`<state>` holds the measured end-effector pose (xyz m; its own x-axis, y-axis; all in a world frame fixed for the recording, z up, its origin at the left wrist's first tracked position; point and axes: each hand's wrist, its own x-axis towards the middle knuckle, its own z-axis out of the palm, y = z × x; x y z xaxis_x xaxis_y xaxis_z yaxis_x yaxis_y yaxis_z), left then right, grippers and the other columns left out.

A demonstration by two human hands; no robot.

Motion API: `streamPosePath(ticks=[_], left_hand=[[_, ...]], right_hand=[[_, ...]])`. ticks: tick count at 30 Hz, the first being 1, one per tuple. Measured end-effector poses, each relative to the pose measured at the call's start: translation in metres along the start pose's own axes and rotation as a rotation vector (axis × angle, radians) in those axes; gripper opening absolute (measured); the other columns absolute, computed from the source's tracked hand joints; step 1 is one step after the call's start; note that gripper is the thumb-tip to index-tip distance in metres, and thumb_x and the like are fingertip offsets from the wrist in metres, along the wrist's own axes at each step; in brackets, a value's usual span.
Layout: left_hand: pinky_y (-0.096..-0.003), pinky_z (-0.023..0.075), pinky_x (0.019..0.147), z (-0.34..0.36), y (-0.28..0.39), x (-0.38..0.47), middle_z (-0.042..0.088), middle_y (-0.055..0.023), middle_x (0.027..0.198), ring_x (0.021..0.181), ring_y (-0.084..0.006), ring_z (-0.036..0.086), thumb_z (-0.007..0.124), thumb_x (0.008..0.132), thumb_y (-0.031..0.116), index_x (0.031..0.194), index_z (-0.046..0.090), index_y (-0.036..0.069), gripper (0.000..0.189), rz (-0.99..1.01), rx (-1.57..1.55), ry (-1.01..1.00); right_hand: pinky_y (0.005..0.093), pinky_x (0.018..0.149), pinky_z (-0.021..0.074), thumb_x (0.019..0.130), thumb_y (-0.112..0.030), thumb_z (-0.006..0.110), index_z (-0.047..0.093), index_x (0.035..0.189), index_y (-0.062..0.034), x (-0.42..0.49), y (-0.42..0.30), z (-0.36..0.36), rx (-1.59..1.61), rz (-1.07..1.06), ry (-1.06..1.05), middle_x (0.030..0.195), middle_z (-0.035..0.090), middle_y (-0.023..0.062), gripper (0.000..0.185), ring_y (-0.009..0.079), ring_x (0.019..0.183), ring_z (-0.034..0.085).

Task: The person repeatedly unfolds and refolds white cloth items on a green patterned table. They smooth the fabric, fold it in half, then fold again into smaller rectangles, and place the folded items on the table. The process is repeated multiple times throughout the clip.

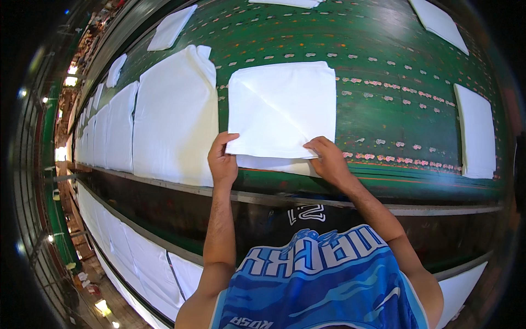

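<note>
A folded piece of white fabric (pixel 279 107) lies in front of me on a long green printing table (pixel 394 123). My left hand (pixel 223 158) pinches its near left corner, thumb on top and fingers underneath. At the near right corner, my right hand (pixel 328 159) grips the edge with thumb and fingers. A diagonal crease crosses the top layer. Below the near edge another white layer (pixel 275 163) shows, lying close to the table's front. How many layers are folded together cannot be told.
Left of the fabric lies a larger white cloth (pixel 176 119), with several more cloths in a row beyond. A folded white piece (pixel 476 131) rests at the far right. The table's metal edge rail (pixel 271 199) runs before me. Behind me, a second table carries white cloths (pixel 139 251).
</note>
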<state>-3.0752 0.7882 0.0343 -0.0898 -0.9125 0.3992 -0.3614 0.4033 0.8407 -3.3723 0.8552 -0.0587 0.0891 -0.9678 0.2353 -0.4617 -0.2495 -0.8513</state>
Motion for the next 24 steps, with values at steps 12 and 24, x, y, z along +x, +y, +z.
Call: streamPosePath(ticks=[12,24], left_hand=[[-0.0246,0.0513,0.079,-0.028,-0.036,-0.015,0.066,-0.0037,0.106,0.090,-0.0112,0.063,0.059,0.101,0.004,0.122,0.067,0.002,0.023,-0.173,-0.421,-0.218],[-0.0277,0.0494,0.099,-0.052,-0.088,-0.040,0.068,-0.0057,0.128,0.114,-0.0116,0.062,0.056,0.110,0.019,0.142,0.067,0.006,0.037,-0.459,-0.342,-0.415]], right_hand=[[0.0429,0.093,0.0552,0.081,0.000,0.077,0.073,0.110,-0.0021,-0.005,-0.006,0.012,-0.001,0.017,0.014,0.108,0.072,0.0162,0.029,0.0358,0.107,0.069],[0.0473,0.094,0.0522,0.082,-0.021,0.085,0.079,0.109,-0.0079,-0.006,-0.034,0.033,-0.297,0.039,-0.015,0.108,0.070,0.0156,0.031,0.0371,0.110,0.064]])
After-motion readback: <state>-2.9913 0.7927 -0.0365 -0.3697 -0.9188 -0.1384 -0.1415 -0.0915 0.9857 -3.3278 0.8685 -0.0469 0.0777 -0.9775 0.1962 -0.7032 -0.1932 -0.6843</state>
